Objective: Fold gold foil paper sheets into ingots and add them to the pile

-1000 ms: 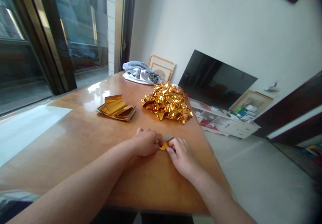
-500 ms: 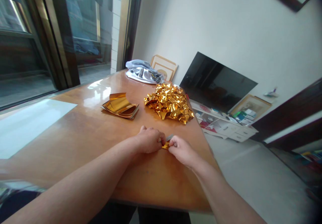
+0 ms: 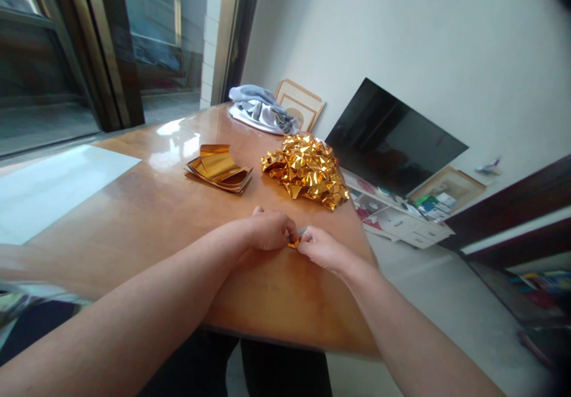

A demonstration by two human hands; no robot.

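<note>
Close together over the wooden table (image 3: pixel 267 302), both my hands have their fingers pinched on one small piece of gold foil paper (image 3: pixel 293 243). My left hand (image 3: pixel 271 230) grips its left side, and my right hand (image 3: pixel 320 247) grips its right side. Fingers cover most of the piece, so its folded shape is hard to make out. A greyish patch shows just behind the fingertips. Beyond my hands lies a heap of folded gold foil pieces (image 3: pixel 307 168). To its left rests a stack of flat gold foil sheets (image 3: pixel 218 168), the top one curling up.
A pale sheet (image 3: pixel 66 186) covers the table's left side. Bundled grey-blue cloth (image 3: pixel 261 110) sits at the far end, near a leaning picture frame (image 3: pixel 300 104). Past the right edge stand a black television (image 3: pixel 395 138) and a low white cabinet (image 3: pixel 397 221). Glass doors are at left.
The camera view has tilted down and shifted slightly, so the scene sits a little higher. Both hands stay pinched on the small foil piece, with only slight finger movement.
</note>
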